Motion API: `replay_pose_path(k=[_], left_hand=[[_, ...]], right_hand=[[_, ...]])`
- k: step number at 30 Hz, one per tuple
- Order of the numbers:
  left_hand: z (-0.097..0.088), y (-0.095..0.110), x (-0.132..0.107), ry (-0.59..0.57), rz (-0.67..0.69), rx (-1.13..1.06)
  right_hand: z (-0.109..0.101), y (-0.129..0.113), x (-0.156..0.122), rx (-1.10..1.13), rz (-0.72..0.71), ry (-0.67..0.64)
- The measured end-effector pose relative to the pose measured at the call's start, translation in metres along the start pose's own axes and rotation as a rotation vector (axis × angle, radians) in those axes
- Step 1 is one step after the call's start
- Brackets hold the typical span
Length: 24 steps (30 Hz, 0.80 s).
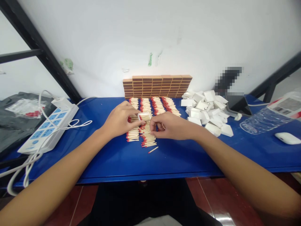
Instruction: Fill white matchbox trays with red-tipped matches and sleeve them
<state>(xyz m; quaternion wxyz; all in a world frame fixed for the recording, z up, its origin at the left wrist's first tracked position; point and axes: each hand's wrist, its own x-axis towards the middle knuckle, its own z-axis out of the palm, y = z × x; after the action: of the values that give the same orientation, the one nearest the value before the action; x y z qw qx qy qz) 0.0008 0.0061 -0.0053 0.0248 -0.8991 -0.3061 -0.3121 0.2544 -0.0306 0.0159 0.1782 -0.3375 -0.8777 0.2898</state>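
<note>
Rows of red-tipped matches (155, 105) lie on the blue table (117, 160). My left hand (121, 121) grips a small white tray (144, 116) filled with matches, thumb and fingers closed on its left side. My right hand (170, 126) is curled just right of the tray, fingertips pinched over a bundle of matches (148, 138) beneath it. A single loose match (153, 150) lies nearer me.
A wall of stacked brown matchboxes (157, 85) stands at the back. A heap of white box trays (207, 111) lies to the right, beside a plastic bottle (261, 121) and a white mouse (287, 138). A power strip (50, 125) with cables sits left.
</note>
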Motion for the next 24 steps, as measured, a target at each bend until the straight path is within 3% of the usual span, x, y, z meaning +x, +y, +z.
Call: replay_pose_path(k=[12,24], left_hand=[[0.000,0.002,0.001,-0.004,0.007,0.001],[-0.001,0.006,0.002,0.002,0.063,-0.051]], right_hand=[[-0.005,0.002,0.002,0.040,0.035,0.068],[-0.001,0.015,0.008,-0.184,-0.079,0.362]])
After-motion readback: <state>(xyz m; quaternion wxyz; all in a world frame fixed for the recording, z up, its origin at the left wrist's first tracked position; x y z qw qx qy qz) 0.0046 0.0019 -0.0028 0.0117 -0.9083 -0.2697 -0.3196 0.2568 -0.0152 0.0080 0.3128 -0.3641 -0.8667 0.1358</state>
